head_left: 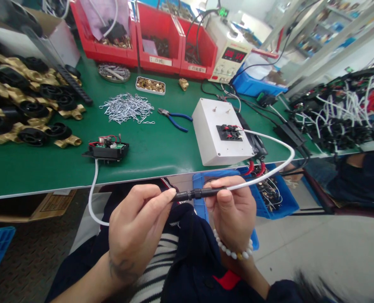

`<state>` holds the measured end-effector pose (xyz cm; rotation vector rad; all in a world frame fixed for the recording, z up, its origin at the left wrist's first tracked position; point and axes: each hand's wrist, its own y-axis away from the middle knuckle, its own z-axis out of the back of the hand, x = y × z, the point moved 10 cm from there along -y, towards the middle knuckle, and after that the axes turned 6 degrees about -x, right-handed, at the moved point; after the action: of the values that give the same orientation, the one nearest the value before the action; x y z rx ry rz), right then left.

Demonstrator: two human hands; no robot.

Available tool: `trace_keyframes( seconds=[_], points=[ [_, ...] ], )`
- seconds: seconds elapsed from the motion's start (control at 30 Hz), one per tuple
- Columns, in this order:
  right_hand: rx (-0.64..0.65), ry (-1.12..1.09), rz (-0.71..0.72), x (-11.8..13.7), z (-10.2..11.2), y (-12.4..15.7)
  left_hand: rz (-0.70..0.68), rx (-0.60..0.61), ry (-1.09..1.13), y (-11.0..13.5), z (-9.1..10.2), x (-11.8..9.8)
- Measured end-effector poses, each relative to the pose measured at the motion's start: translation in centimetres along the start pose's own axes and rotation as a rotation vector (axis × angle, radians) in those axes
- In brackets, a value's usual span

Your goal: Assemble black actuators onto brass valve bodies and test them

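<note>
In front of the bench edge, my left hand (139, 225) and my right hand (232, 210) pinch the two ends of a black cable connector (195, 193), whose halves meet between them. From the left end a white cable (94, 189) runs up to a small black housing (108, 149) with a green circuit board and red wires. A second white cable (283, 162) loops from my right hand to black and red terminals (230, 132) on a grey-white box (220, 139). Whether the connector halves are fully joined I cannot tell.
Blue-handled cutters (176, 119) and a pile of metal clips (128, 108) lie on the green bench (155, 155). Brass valves with black caps (32, 101) crowd the left. Red bins (160, 38) and a power supply (227, 54) line the back. Blue crates (287, 206) stand below.
</note>
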<state>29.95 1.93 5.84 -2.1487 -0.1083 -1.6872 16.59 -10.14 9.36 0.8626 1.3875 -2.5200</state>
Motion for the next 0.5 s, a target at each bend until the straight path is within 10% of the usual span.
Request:
trace_keyframes(
  seconds=[0.5],
  points=[
    [0.021, 0.014, -0.050, -1.6, 1.0, 0.7, -0.027, 0.015, 0.028, 0.9, -1.3, -0.3]
  ],
)
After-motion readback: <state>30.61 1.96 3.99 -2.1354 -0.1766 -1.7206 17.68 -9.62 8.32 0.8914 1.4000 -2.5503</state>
